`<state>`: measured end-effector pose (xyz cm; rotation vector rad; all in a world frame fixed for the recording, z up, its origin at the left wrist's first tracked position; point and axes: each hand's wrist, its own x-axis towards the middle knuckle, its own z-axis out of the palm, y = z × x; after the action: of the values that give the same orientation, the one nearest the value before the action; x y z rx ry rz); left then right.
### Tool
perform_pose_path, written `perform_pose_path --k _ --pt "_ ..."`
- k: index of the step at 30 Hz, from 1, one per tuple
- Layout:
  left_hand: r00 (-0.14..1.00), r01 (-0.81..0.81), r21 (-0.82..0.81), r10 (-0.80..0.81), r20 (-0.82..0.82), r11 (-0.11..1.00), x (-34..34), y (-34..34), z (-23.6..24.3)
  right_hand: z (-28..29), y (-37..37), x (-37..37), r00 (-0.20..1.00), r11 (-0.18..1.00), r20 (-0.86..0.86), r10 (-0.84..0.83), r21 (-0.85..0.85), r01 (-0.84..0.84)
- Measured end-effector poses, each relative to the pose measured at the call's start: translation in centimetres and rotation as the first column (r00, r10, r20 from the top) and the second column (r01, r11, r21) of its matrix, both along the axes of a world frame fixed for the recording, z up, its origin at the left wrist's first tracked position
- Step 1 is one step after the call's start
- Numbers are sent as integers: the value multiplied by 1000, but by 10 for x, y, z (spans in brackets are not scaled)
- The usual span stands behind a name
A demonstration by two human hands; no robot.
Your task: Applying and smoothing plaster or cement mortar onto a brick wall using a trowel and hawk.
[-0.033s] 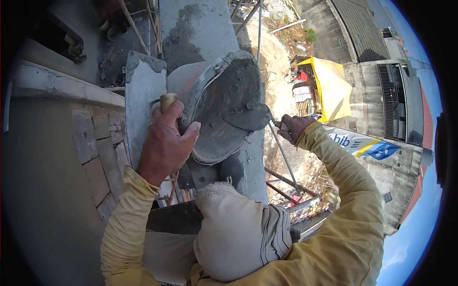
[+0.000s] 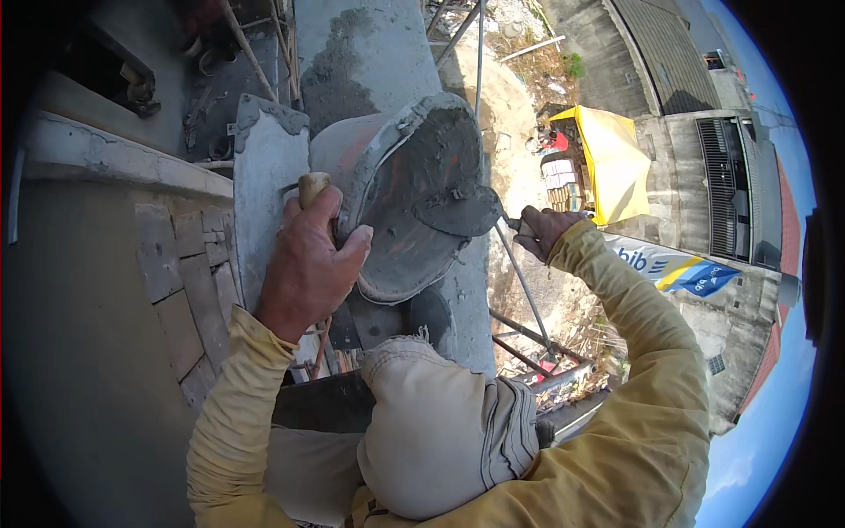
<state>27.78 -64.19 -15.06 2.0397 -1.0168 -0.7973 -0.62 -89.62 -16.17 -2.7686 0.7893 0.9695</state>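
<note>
Grey concrete column [image 2: 370,53] at twelve o'clock; tilted mortar bucket [image 2: 414,194] at centre. Left hand [image 2: 304,264] grips a wooden handle [image 2: 312,187] beside the bucket rim; right hand [image 2: 541,231] grips a trowel [image 2: 458,211] scraping mortar inside. Scooping step; lifting a load seems next.

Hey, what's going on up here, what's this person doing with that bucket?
A person in yellow sleeves is working high on a building, above a street. The left hand grips a wooden handle beside the rim of a mortar-caked bucket, which is tipped on its side with its mouth toward the camera. The right hand holds a trowel whose blade reaches into the bucket's mouth, against the grey mortar. A flat mortar-smeared board stands just left of the bucket.
</note>
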Motion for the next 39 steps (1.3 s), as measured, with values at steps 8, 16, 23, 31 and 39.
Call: perform_pose_path --k 8,16,23,31,39 --pt "998 26 -37 -24 62 999 7 -3 -5 8 -60 38 936 887 169 308 -407 -219" --pt "998 -62 -74 63 3 995 20 -9 -10 24 30 57 984 934 -120 -130 319 162" --pt "999 25 -99 -29 -38 995 34 -15 -11 5 -42 27 979 975 95 181 -146 -166" --pt "994 10 -69 -17 -107 998 38 -23 -11 12 -83 89 965 969 130 226 -129 -210" --pt "997 -19 -79 26 79 997 22 -40 -14 58 -28 141 887 870 183 424 -355 -342"
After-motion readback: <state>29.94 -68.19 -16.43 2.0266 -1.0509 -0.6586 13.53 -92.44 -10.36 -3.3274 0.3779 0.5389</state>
